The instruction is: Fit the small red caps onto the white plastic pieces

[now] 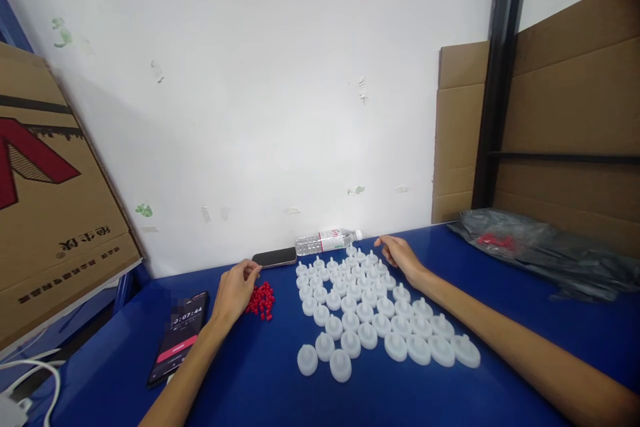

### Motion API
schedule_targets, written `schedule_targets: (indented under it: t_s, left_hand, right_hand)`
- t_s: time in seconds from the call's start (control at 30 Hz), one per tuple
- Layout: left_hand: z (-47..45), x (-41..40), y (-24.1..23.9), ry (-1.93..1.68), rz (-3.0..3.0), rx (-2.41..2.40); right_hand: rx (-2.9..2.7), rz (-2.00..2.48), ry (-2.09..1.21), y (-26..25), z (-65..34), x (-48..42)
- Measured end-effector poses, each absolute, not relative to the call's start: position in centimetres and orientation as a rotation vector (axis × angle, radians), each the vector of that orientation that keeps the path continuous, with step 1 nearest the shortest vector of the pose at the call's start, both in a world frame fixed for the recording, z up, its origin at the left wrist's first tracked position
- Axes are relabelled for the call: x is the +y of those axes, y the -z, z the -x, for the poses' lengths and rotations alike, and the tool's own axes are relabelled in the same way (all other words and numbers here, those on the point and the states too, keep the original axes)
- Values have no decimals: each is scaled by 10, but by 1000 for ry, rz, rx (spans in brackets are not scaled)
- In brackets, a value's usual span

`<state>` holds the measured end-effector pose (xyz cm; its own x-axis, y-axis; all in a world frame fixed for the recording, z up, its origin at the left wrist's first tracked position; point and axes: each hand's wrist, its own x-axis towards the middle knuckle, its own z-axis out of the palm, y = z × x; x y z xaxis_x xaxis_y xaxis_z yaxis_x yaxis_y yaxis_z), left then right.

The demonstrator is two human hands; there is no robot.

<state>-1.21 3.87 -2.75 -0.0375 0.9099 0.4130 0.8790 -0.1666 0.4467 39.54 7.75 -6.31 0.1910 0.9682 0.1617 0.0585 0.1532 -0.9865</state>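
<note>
My left hand [238,289] is closed, thumb and fingers pinched together at the edge of a heap of small red caps [262,300]; whatever sits between its fingertips is too small to make out. Many white, round nozzle caps [365,311] with upright tips stand in a loose array on the blue table [280,393]. At the array's far right edge is my right hand [399,256], its fingers curled in. What they hold, if anything, is hidden.
A dark phone [275,257] and a lying water bottle [326,241] rest against the wall. Another phone [179,337] showing a timer lies beside my left forearm. Grey plastic bags [545,253] are at the right. Cardboard [55,213] and white cables [53,380] are at the left.
</note>
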Motion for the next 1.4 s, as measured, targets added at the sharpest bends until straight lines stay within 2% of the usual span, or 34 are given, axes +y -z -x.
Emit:
schedule_targets:
  t_s: [0.2,0.53,0.9,1.07,1.13,1.3,1.4]
  left_hand:
    - [-4,29,19,-1248,-2463,1765]
    - [-17,27,26,-1192,-2666,1446]
    - [-29,18,21,-1297,-2593,1430]
    - [-47,3,9,-1376,-2231,1325]
    - [-53,-3,3,-1259,-2031,1219]
    - [-56,-14,-1,-657,-1718,850]
    - [-58,-19,-1,-496,-1656,718]
  right_hand:
    - [-1197,1200,-918,62,-395,76]
    - [-1255,1211,-896,66,-396,79]
    - [-1307,1222,-863,71,-396,83]
    - [-1326,1228,-846,71,-396,83]
    - [-1334,1232,-842,71,-396,82]
    - [-1344,1242,-834,71,-395,82]
    - [-1353,1241,-836,71,-395,82]
